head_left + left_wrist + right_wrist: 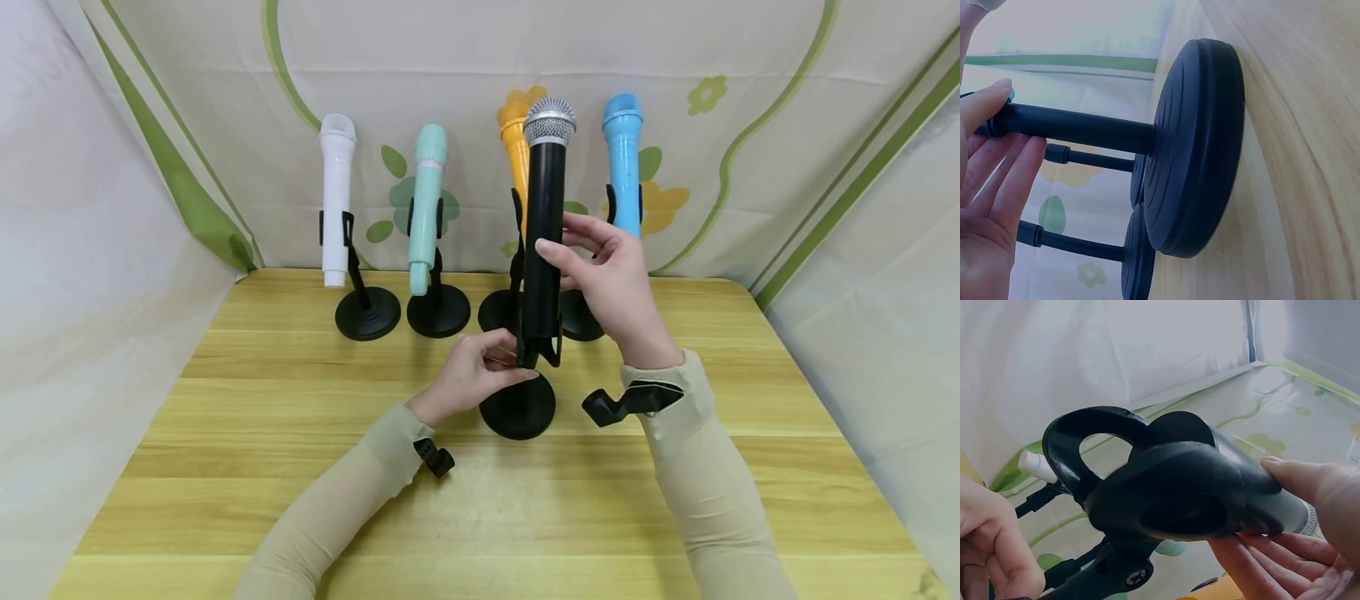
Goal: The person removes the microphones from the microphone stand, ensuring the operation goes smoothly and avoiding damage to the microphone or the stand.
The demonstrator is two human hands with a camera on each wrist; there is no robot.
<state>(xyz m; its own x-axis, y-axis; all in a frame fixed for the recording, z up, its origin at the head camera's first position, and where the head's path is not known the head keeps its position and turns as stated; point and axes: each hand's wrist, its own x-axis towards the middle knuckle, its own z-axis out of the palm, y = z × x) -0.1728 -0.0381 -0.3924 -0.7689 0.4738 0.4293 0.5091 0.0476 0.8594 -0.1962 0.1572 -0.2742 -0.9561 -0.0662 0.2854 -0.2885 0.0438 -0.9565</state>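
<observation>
A black microphone (pixel 546 225) with a silver mesh head stands upright over a black desk stand. My right hand (pixel 617 279) grips its body, thumb on the near side and fingers behind. The lower end of the microphone sits in the stand's clip (pixel 1166 481), which has a looped arm. My left hand (pixel 468 375) pinches the stand's pole (pixel 1085 128) just under the clip, thumb on one side and fingers on the other. The stand's round base (pixel 1194 150) rests flat on the wooden table.
Behind, in a row, are a white microphone (pixel 337 200), a mint-green microphone (pixel 427 208), an orange microphone (pixel 514 137) and a blue microphone (pixel 624 162), each on a black stand. The black microphone partly hides the orange one. Patterned cloth (pixel 465 50) hangs behind the table (pixel 262 417).
</observation>
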